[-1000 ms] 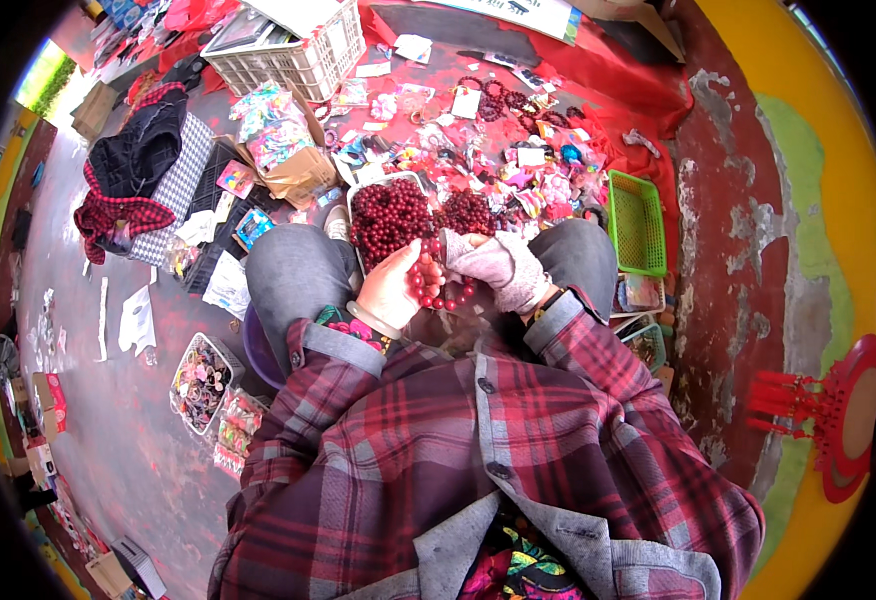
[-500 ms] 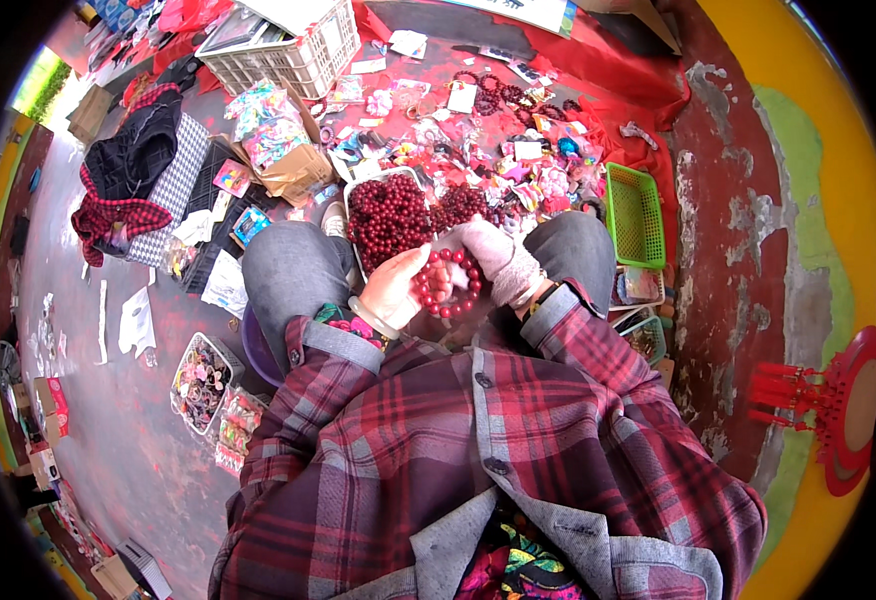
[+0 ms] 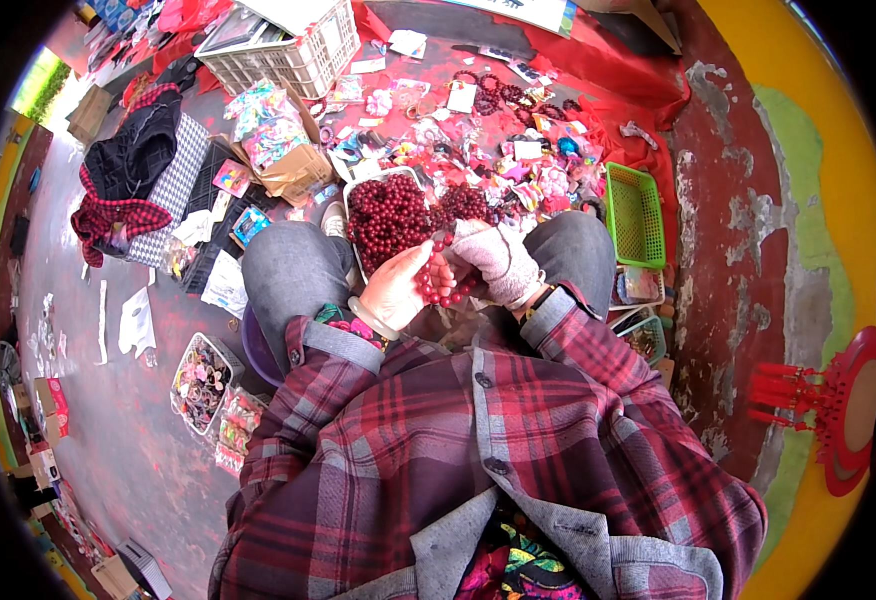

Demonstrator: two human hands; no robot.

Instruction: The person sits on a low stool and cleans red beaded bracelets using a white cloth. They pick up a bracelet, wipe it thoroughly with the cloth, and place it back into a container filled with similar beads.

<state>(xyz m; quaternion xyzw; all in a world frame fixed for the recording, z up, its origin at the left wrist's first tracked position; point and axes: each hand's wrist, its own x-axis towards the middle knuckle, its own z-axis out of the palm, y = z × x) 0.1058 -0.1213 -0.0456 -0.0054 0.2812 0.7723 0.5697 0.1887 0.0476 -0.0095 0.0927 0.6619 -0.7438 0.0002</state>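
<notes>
A bracelet of round dark red beads (image 3: pixel 448 298) hangs between my two hands, over the gap between my knees. My left hand (image 3: pixel 398 285), bare and with a pale bangle at the wrist, is closed on its left side. On the other side my right hand (image 3: pixel 498 262), in a greyish-pink knitted glove, has its fingers bent onto the beads; the fingertips are partly hidden. Just beyond my hands, a heap of similar dark red beads (image 3: pixel 386 213) fills a white basket. More dark red beads (image 3: pixel 458 205) lie to its right.
Small colourful accessories (image 3: pixel 538 175) spread over the red cloth ahead. A green basket (image 3: pixel 636 215) stands right of my knee. On the left are a cardboard box (image 3: pixel 298 175) with bright packets, a white basket of trinkets (image 3: pixel 200 385) and a dark jacket (image 3: pixel 133 150). A white crate (image 3: pixel 298 60) stands farther back.
The bracelet, seen before as an open ring, is now bunched and more covered by my fingers. My right hand has turned and come down slightly. My left hand stays almost in place.
</notes>
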